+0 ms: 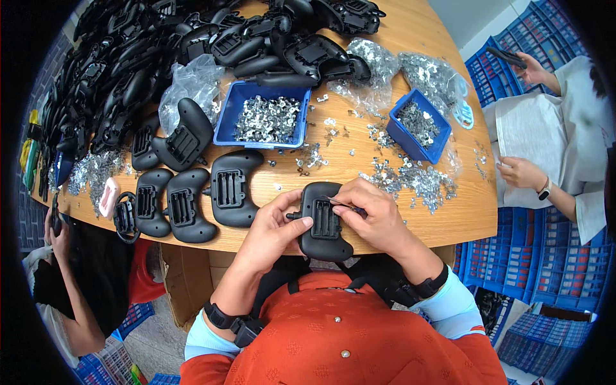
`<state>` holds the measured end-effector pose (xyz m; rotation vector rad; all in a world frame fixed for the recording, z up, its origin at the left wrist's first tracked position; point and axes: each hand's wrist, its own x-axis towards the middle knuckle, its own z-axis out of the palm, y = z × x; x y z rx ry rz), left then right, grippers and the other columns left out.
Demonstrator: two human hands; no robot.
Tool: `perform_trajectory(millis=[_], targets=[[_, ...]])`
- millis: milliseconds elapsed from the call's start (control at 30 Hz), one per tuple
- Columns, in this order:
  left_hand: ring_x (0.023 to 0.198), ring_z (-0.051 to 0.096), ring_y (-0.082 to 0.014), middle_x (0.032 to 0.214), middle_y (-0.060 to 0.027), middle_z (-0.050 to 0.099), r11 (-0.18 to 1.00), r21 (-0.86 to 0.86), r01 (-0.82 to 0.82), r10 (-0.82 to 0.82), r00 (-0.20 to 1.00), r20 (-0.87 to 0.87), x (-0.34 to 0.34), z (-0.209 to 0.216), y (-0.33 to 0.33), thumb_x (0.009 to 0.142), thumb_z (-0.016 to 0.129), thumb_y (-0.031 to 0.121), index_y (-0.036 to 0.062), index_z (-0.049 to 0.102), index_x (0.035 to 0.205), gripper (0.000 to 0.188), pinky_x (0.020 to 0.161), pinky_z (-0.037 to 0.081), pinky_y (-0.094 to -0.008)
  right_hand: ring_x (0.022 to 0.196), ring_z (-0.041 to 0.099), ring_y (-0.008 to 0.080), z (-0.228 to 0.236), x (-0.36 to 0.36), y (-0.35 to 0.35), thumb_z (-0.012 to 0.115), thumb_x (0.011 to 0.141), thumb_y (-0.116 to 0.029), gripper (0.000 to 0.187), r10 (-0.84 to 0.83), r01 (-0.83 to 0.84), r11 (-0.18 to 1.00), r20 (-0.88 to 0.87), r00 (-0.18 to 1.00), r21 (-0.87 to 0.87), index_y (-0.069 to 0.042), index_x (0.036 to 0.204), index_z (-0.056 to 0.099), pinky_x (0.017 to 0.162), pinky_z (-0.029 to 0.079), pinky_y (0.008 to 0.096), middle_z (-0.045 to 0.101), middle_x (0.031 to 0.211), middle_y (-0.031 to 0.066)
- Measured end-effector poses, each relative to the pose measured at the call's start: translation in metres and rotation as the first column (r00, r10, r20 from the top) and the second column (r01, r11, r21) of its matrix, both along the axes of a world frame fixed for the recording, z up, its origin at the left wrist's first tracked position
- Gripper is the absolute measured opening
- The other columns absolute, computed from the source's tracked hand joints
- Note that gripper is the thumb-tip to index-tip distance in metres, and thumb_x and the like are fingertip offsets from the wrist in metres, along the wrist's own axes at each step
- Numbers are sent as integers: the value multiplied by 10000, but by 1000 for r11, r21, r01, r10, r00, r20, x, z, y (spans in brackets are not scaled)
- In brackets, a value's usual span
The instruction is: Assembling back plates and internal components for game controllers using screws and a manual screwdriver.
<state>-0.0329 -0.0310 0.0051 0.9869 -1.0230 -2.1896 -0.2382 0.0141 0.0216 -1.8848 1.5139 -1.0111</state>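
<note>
Holds a black controller shell, compartment side up, at the near edge of the wooden table, straight in front of the body. Grips the shell's left side firmly in the left hand, with thumb laid over the face beside the slotted compartment and the other fingers bent around the far side and partly hidden. Pinches a slim tool between thumb and fingertips of the right hand, with the thin end angled leftward over the upper part of the compartment. Cannot tell contact from a small gap at the tip. Has, to the left on the table, several similar black shells near the edge, and a small pink piece farther left. Faces, beyond the hands, a blue tray of small metal clips, with a second, smaller blue tray to its right, loose clips scattered beside it, clear plastic bags nearby, and a big heap of black shells at the far left. Works between a co-worker's hand on the right and another co-worker's hand on the left.
</note>
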Motion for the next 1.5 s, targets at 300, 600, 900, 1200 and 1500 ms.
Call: perform_trajectory(millis=[300, 600, 900, 1200, 1500], targets=[[877, 664, -145, 1070, -113, 636, 999, 1, 38, -38, 999, -8, 2, -1, -1, 879, 600, 6, -47, 420, 1336, 494, 741, 583, -294, 764, 620, 286, 1, 2, 1, 672, 785, -40, 148, -39, 38, 999, -50, 998, -7, -28, 916, 605, 655, 501, 354, 597, 856, 108], [864, 662, -140, 1097, -114, 627, 999, -36, 11, -11, 1000, -19, 1, -2, 0, 874, 603, -12, -63, 409, 1335, 503, 732, 585, -293, 774, 614, 306, 9, 11, 2, 678, 774, -47, 159, -59, 57, 998, -162, 985, -19, -30, 897, 579, 648, 495, 379, 573, 858, 112], [913, 649, -134, 1108, -113, 625, 999, -31, 24, -25, 1000, -6, 0, -1, 2, 871, 600, -16, -65, 406, 1341, 511, 797, 561, -280, 794, 598, 341, 16, 13, 5, 667, 764, -36, 166, -71, 90, 991, -184, 980, 94, -26, 893, 564, 681, 491, 415, 560, 859, 132], [871, 652, -123, 1074, -91, 623, 999, -37, 27, -26, 999, 26, -2, 1, 2, 869, 595, -10, -50, 412, 1342, 509, 741, 578, -271, 803, 602, 346, 13, 13, 5, 681, 760, -35, 166, -102, 118, 988, -161, 982, 95, -28, 894, 583, 680, 492, 418, 560, 860, 132], [911, 648, -136, 1149, -83, 597, 994, -113, -2, 0, 1000, -20, 1, -4, 4, 867, 602, 1, -23, 404, 1366, 537, 744, 580, -274, 776, 604, 325, 11, 13, 6, 726, 747, -79, 200, -99, 108, 991, -118, 988, 75, -22, 897, 606, 658, 484, 387, 577, 850, 130]])
